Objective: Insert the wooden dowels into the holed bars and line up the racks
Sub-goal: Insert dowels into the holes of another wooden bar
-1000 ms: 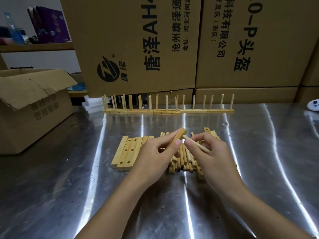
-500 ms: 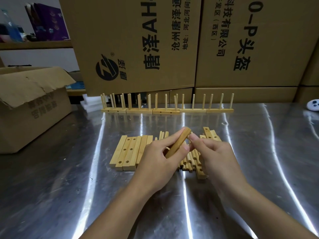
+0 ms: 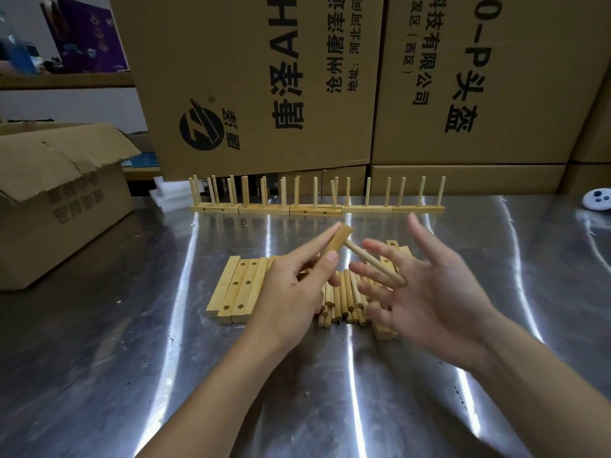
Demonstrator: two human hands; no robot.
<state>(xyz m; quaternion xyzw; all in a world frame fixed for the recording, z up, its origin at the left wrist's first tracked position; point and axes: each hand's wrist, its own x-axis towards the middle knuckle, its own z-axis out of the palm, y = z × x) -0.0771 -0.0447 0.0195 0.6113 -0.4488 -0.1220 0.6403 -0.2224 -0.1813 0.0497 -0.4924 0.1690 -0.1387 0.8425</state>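
Note:
My left hand grips a holed wooden bar above the table, its far end raised. One dowel sticks out of the bar's side toward the right. My right hand is spread flat, palm facing the dowel's free end, fingers straight. Under the hands lies a pile of loose dowels. Three holed bars lie side by side to the left of the pile, more bars to its right. A row of finished racks with upright dowels stands at the back.
Large printed cartons form a wall right behind the racks. An open cardboard box sits on the table's left. A small white device lies at the far right. The steel table reflects light in front of me.
The right hand held a dowel at the bar's end, then let go and opened flat. The dowel now sits in the bar, which the left hand has raised slightly.

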